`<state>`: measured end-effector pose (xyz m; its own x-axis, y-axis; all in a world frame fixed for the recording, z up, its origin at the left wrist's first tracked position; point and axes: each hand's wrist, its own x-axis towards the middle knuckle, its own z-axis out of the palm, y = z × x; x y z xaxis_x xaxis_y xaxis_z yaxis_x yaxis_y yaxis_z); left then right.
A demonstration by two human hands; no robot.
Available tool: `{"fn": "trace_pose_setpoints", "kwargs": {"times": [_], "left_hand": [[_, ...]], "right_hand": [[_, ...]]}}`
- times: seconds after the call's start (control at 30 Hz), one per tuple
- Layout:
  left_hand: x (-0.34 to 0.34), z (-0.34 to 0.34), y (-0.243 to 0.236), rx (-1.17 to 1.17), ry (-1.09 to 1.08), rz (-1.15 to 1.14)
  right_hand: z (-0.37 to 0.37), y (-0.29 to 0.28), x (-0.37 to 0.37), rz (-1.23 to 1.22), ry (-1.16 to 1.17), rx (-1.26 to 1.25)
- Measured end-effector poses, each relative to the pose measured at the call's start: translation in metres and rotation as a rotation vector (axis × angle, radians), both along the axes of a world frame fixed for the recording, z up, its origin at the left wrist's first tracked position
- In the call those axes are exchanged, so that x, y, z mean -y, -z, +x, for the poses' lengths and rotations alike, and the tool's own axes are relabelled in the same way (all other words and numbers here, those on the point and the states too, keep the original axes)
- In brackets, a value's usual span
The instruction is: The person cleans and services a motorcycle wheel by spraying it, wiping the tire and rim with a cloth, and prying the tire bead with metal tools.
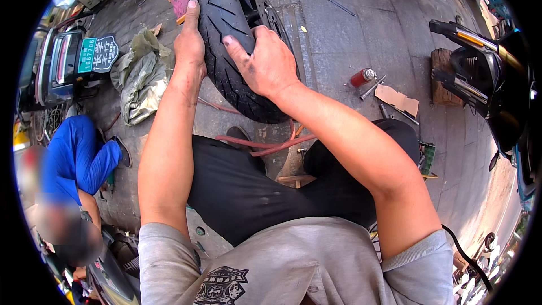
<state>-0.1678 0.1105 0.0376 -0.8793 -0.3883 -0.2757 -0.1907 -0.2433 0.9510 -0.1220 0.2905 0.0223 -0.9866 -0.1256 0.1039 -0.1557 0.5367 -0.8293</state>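
A motorcycle wheel point(217, 8) with a black grooved tire stands upright before my knees, tilted a little. A yellow stripe and a dark disc show on its right side. My left hand point(190, 45) is closed on the tire's left side, its thumb pointing up along the tread and its other fingers hidden. From the right, my right hand point(268, 62) grips the wheel, thumb lying on the tread and fingers curled over the rim side. A red hose point(271, 148) runs on the ground below the tire.
To the right lie a red spray can point(362, 77), cardboard point(397, 99) and metal tools. A partly stripped motorcycle point(485, 68) stands by a wooden block point(446, 76). At left are crumpled plastic sheeting point(144, 73), a parked scooter point(62, 68) and a crouching person in blue trousers point(76, 155).
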Motion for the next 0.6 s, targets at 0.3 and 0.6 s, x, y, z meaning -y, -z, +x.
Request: {"fn": "trace_pose_setpoints", "kwargs": {"times": [0.3, 0.6], "left_hand": [[-0.037, 0.008, -0.014, -0.012, -0.026, -0.117], [-0.033, -0.032, -0.013, -0.118, 0.062, -0.109]], "right_hand": [[0.05, 0.08, -0.028, -0.108, 0.131, -0.186], [0.014, 0.064, -0.029, -0.121, 0.164, -0.157]]}}
